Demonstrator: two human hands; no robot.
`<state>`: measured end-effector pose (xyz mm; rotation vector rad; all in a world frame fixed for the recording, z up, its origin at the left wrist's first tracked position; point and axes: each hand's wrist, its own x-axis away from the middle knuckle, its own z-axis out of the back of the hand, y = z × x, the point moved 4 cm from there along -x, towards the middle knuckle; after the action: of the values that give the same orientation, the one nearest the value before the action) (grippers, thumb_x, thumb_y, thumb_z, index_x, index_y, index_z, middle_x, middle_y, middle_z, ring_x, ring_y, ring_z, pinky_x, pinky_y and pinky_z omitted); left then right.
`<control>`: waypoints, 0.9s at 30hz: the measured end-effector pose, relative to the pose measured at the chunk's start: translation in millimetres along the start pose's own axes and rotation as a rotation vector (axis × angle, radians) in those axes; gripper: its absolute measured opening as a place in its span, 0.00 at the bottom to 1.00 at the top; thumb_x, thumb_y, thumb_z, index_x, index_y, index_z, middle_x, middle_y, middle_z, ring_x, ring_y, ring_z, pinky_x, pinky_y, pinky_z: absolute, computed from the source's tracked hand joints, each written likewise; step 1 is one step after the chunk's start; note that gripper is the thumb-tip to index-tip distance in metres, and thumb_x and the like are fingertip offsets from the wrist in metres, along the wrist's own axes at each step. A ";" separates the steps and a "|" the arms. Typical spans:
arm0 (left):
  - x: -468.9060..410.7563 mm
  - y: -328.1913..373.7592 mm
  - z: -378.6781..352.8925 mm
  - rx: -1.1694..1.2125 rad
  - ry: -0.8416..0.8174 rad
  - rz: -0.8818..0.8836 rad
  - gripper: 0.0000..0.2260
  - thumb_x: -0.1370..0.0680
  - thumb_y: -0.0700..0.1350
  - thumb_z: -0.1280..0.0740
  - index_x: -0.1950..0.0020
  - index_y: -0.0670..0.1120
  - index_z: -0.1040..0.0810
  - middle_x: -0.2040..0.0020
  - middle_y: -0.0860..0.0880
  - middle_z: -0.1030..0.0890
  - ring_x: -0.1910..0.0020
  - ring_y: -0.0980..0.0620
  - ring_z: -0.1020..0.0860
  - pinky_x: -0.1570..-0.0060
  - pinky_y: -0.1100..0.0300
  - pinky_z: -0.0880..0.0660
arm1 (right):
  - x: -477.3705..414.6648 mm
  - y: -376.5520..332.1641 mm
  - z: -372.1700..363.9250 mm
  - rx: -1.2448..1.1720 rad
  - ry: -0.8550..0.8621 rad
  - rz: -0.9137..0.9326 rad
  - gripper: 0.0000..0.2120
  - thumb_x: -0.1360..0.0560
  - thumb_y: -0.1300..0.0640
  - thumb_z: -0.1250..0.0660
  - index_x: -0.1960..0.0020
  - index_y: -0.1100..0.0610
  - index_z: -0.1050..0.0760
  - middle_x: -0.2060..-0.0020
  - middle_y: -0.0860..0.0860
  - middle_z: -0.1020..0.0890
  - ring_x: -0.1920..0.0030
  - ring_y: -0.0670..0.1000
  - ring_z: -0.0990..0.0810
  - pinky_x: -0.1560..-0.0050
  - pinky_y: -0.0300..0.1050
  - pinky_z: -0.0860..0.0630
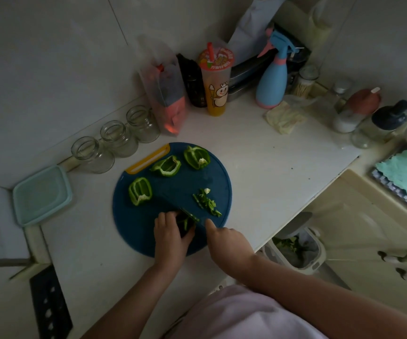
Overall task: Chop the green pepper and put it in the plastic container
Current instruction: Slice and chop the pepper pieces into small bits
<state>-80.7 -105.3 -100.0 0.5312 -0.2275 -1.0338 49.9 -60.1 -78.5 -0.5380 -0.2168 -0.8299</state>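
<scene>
A round blue cutting board [146, 236] lies on the white counter. Three large green pepper pieces [140, 191] [166, 166] [196, 157] rest on its far half. A small heap of chopped pepper strips [207, 203] lies to the right. My left hand [170, 237] presses a fourth pepper piece [185, 223] down at the board's near edge. My right hand [227, 241] grips a dark knife [189, 214], index finger stretched forward, with the blade across that piece. The light teal plastic container [42, 195] sits off the board to the left, apart from both hands.
Three glass jars [114, 139] line the wall behind the board. Behind them stand a plastic bag [165, 94], a drink cup [216, 80], a blue spray bottle [272, 77] and spice jars [359, 111]. A bin [295, 250] sits below the counter edge on the right.
</scene>
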 end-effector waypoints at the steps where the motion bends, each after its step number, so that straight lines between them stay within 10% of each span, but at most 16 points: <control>1: -0.5 -0.2 -0.1 0.037 -0.007 0.033 0.18 0.34 0.40 0.23 0.50 0.36 0.25 0.54 0.40 0.25 0.53 0.41 0.27 0.52 0.50 0.29 | -0.1 -0.4 -0.9 -0.012 -0.004 -0.003 0.15 0.22 0.64 0.46 0.36 0.57 0.40 0.71 0.50 0.35 0.72 0.53 0.36 0.75 0.44 0.42; 20: -5.8 -6.4 4.7 0.171 -0.068 0.145 0.23 0.35 0.43 0.22 0.43 0.41 0.22 0.51 0.43 0.26 0.47 0.45 0.28 0.46 0.52 0.29 | -12.1 5.1 8.2 -0.344 -0.096 -0.096 0.11 0.19 0.55 0.46 0.43 0.60 0.32 0.52 0.59 0.21 0.53 0.58 0.21 0.52 0.51 0.23; 27: -6.6 -7.1 5.8 0.136 -0.076 0.137 0.21 0.33 0.46 0.24 0.42 0.41 0.23 0.50 0.43 0.26 0.46 0.45 0.29 0.45 0.53 0.30 | -27.9 -14.6 2.7 -0.276 -0.053 -0.141 0.06 0.20 0.58 0.47 0.44 0.59 0.36 0.53 0.59 0.21 0.53 0.61 0.21 0.59 0.48 0.29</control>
<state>-91.8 -104.3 -98.3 0.5918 -0.3989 -0.9105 20.5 -48.8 -81.6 -0.8107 -0.1912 -0.9911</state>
